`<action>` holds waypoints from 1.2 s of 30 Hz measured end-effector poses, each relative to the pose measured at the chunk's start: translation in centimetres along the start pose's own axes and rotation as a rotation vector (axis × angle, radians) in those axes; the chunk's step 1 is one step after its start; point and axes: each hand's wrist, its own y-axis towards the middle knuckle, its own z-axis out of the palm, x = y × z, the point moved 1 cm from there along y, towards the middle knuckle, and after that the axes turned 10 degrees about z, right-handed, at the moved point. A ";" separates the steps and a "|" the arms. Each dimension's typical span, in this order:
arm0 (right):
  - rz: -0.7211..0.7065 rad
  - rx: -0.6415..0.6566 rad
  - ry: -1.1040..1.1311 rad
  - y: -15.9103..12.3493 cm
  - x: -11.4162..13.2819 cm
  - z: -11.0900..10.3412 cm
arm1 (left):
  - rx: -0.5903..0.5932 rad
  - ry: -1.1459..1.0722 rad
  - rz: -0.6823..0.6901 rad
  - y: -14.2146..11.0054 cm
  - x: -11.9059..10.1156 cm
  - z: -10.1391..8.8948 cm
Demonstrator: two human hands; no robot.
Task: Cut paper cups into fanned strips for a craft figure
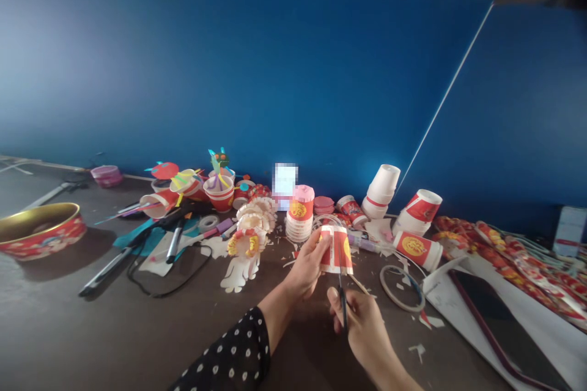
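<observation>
My left hand (pixel 306 269) is closed around the side of a red and white paper cup (pixel 335 249) with a yellow patch on its right. In my right hand (pixel 361 316) is a pair of dark-handled scissors (pixel 343 300), pointing away from me. Their blades reach the cup's near rim and overlap its wall. Whether the blades are parted is hard to see. A stack of cups (pixel 300 214) with a pink top stands just behind my left hand. Beyond my right hand another paper cup (pixel 417 250) lies on its side.
Paper scraps and a pale ring (pixel 402 288) lie right of my hands. A phone (pixel 504 324) rests on a white sheet at the right. Further left are a glue gun (pixel 137 250), cup figures (pixel 220 189) and a red tin (pixel 43 235). A blue panel (pixel 257 73) stands behind.
</observation>
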 end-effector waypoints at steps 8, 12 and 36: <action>0.008 -0.001 0.009 0.2 -0.4 0.0 | 0.017 -0.006 0.016 -0.1 -0.1 0.1; 0.015 -0.008 0.025 0.0 -0.3 0.1 | 0.024 0.004 -0.005 -0.2 -0.3 0.2; 0.120 -0.028 0.060 -0.5 0.2 0.2 | 0.028 0.008 0.029 -0.2 -0.5 0.1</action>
